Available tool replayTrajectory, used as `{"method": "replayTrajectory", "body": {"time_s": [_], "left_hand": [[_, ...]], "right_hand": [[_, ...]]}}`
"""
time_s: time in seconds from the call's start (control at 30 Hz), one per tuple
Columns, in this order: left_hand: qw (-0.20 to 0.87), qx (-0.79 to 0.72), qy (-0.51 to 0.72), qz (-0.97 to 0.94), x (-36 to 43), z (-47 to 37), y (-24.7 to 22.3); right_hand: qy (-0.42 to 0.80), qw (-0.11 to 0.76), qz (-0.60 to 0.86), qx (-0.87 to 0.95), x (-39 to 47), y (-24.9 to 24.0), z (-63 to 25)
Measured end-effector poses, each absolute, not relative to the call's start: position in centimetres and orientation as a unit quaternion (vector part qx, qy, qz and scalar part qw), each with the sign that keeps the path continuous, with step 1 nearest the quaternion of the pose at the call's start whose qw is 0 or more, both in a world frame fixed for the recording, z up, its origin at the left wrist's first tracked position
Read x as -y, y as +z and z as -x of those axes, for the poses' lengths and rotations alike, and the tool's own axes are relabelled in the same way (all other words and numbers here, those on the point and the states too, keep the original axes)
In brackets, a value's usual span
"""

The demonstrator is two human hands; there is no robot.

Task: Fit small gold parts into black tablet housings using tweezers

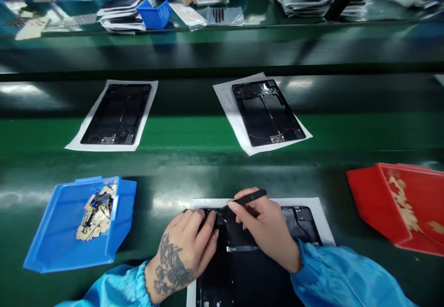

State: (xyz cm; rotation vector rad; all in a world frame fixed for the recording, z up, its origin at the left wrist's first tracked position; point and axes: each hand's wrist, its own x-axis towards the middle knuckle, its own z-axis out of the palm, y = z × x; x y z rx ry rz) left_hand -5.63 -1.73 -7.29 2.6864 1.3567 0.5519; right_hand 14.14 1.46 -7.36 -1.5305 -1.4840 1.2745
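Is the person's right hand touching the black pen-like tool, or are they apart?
Touching. The head view shows the right hand holding the black pen-like tool between thumb and fingers, with no gap at the grip.

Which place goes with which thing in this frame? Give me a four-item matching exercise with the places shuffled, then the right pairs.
Things
1. Large blue bin
2. Red bin
3. Black-handled tool
4. Nearest white sheet

Places
A. Beneath the nearest black case
B. In the person's right hand
C. To the left of the person's left hand
D. Cut off by the picture's right edge

Pairs: 1-C, 2-D, 3-B, 4-A
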Motion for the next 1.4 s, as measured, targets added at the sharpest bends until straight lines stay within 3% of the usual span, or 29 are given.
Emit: {"method": "replayTrajectory", "body": {"time_s": [0.27, 0.43, 0.8, 1.07, 1.4], "left_hand": [[0.020, -0.448, 0.175, -0.877, 1.5, 5.5, -7.4], [0.014, -0.451, 0.178, -0.874, 1.3, 5.3, -7.4], [0.023, -0.466, 0.169, -0.868, 1.4, 5.2, -7.4], [0.041, -0.455, 0.182, -0.871, 1.3, 5.2, -7.3], [0.038, -0.454, 0.207, -0.866, 1.3, 5.2, -7.2]], "right_hand": [[0.345, 0.321, 0.533, 0.703, -1.2, -7.0, -14.3], [0.288, 0.365, 0.481, 0.744, -0.9, -6.4, -14.9], [0.295, 0.363, 0.496, 0.732, -1.0, -6.0, -15.0], [0.447, 0.324, 0.596, 0.583, -1.9, -6.1, -14.7], [0.466, 0.317, 0.605, 0.563, -2.0, -6.5, -14.6]]}}
